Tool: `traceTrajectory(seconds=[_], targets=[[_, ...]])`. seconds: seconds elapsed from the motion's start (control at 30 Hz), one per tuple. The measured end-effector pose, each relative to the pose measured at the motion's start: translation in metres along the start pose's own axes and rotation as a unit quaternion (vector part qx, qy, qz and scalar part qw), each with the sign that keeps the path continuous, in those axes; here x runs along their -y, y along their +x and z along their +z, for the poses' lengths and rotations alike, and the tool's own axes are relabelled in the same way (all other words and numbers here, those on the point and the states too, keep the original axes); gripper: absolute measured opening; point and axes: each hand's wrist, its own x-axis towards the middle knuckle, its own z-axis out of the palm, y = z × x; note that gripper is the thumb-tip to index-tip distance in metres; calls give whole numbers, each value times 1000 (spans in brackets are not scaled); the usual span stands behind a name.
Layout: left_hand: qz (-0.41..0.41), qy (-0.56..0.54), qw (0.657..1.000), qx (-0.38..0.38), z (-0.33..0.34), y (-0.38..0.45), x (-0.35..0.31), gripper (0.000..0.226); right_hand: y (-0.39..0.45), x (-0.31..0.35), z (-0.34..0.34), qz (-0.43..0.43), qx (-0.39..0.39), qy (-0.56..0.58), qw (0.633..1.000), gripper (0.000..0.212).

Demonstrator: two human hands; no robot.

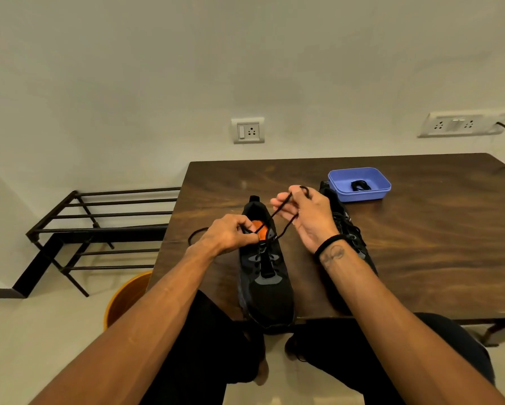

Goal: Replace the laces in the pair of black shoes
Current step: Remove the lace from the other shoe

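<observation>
Here, wood table (420, 244), blue tray (359, 194), wall sockets (248, 130)

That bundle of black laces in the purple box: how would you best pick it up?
Pinch the black lace bundle at its middle, coming straight down from above. It lies loose on the floor of the open, lidless purple box, whose walls block any sideways approach.

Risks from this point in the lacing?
1. The left shoe has its toe hanging over the table edge; a hard pull by the left hand or right hand on the lace might tip it off.
2. The slack lace tail looping past the left wrist could snag.
</observation>
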Motion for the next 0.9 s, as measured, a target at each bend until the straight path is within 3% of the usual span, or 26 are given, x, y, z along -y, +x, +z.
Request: traceTrajectory(seconds=[0.07,0.1,0.13,0.17,0.23,0.3,0.37,0.47,0.53,0.67,0.73,0.8,0.87,0.9], targets=[[-1,2,1000,4,1,1,-2,13,3,6,-5,7,-13,4,1000,10],[-1,5,1000,7,2,1,-2,13,3,5,-7,-31,-11,-106,994,11],[1,9,1000,8,3,1,-3,12,1,1,-8,-96,7,-268,959,11],[4,13,1000,6,3,2,-4,11,1,-4,-8,-164,38,-416,894,12],[7,23,1000,-11,5,2,-3,12,-3,-14,-3,-210,131,-578,777,15],[4,24,999,-24,4,1,-1,12,-3,-24,-1,-180,199,-643,717,17],[0,17,1000,-23,3,1,0,12,-2,-30,1,-159,212,-691,672,12],[2,22,1000,-21,3,1,-2,14,-6,-32,4,-161,179,-724,647,11],[1,18,1000,-19,4,1,-3,16,-10,-32,6,-162,158,-710,667,5],[-3,9,1000,-19,3,-1,-2,11,-3,-25,-3,-121,30,-600,790,19],[-2,4,1000,-13,2,-1,0,12,3,-15,-7,-67,-15,-445,893,16],[8,10,1000,-1,2,-1,-1,15,4,2,-9,55,-18,-197,979,14],[17,20,1000,6,2,-2,-2,19,0,19,-14,184,3,5,983,18],[23,26,999,6,2,-3,-3,22,-1,25,-18,220,6,38,975,24]])
